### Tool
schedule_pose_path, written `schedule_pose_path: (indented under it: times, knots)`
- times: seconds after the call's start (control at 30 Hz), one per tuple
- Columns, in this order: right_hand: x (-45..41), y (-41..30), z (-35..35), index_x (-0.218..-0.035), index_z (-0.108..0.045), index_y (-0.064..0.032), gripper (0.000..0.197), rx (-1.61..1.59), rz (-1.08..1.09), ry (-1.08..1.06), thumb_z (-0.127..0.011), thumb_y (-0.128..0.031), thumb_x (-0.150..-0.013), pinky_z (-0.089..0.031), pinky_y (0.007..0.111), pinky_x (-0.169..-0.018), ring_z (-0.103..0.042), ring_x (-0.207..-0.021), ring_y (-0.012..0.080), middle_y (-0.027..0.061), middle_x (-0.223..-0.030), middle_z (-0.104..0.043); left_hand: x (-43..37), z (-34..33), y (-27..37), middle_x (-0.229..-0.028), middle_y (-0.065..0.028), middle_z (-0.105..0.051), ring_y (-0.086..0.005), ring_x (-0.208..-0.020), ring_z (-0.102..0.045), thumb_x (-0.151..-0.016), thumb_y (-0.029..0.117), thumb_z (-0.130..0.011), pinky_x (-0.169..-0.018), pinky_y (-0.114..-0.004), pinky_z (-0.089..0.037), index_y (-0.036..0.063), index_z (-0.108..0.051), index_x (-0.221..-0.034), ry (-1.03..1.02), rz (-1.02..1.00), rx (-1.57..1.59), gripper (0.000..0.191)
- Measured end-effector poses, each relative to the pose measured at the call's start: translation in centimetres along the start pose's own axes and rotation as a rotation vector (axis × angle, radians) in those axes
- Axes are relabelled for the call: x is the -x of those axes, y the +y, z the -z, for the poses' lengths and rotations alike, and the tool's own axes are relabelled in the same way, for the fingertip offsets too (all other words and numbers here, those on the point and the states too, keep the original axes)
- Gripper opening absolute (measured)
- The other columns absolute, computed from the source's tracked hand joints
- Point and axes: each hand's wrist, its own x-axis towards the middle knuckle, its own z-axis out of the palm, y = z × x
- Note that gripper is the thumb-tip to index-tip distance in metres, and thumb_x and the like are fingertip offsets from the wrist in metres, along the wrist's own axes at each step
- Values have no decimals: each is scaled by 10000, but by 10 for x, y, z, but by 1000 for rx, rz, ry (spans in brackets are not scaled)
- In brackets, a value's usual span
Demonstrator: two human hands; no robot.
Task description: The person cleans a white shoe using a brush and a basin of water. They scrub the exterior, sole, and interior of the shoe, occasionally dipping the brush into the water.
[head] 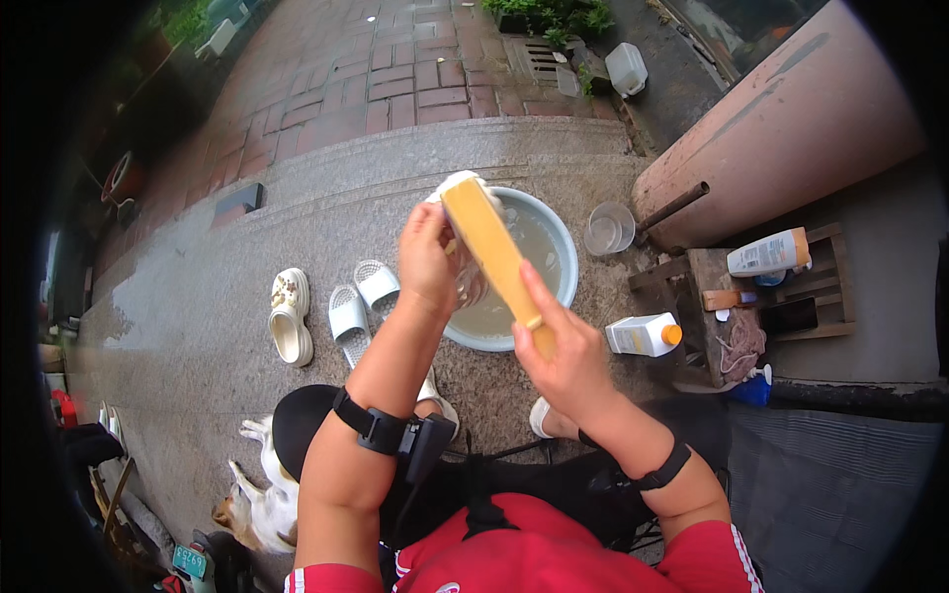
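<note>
My right hand (563,352) grips the handle end of a yellow-bristled or yellow-backed scrubbing brush (489,248), which slants up to the left over a pale blue basin (569,259) of cloudy water. At the brush's far end my left hand (430,259) holds a white clog-like shoe (461,181), mostly hidden behind the brush; its exact kind is hard to tell. Left of the basin stand two white slide sandals (347,319) and a single cream clog (289,319) with charms on it.
A white bottle with an orange cap (645,335) and a clear plastic tub (609,228) stand right of the basin. A wooden stool (704,311) holds a lotion-type bottle (767,253), a small brush and a mesh cloth. A dog (270,511) lies at lower left, near my leg.
</note>
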Motion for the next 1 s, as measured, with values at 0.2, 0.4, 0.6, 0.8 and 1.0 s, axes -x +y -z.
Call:
schedule_pose_path:
  times: [0.2, 0.4, 0.6, 0.8, 1.0]
  knots:
    - [-25, 5, 11, -1440, -404, -141, 607, -15, -49, 42, -603, -173, -868, -540, 426, -669, -680, -782, 363, 213, -920, -671, 10, 2, -23, -782, 24, -508, -57, -710, -464, -1005, 206, -463, -638, -225, -411, 69, -511, -879, -161, -103, -287, 192]
    - [-17, 7, 14, -1449, -392, -144, 604, -29, 11, 112, -589, -178, -878, -542, 417, -623, -677, -697, 345, 203, -890, -666, 21, -20, -10, -777, 12, -500, -68, -693, -489, -995, 206, -486, -611, -230, -449, 75, -497, -851, -87, -168, -257, 194]
    - [6, -9, 2, -1444, -402, -143, 650, 70, 63, 16, -625, -135, -834, -528, 395, -556, -624, -581, 308, 126, -709, -582, 10, -10, 16, -1027, -156, -624, -246, -960, -649, -1010, 133, -342, -831, -395, -562, 15, -510, -1068, -4, -42, 47, 213]
    - [-14, -6, 3, -1436, -413, -148, 625, 66, 87, 76, -617, -149, -845, -541, 403, -604, -650, -644, 331, 150, -813, -635, 10, -5, 9, -1135, -152, -615, -237, -1015, -637, -1015, 200, -371, -874, -361, -536, 17, -478, -1256, -180, -99, -49, 321]
    - [-32, -3, 23, -1435, -412, -128, 594, -240, -134, 80, -594, -173, -871, -550, 412, -663, -686, -743, 341, 217, -943, -663, 19, -8, -10, -847, 7, -549, -64, -767, -564, -1004, 223, -459, -638, -218, -478, 93, -503, -923, -221, -206, -351, 160]
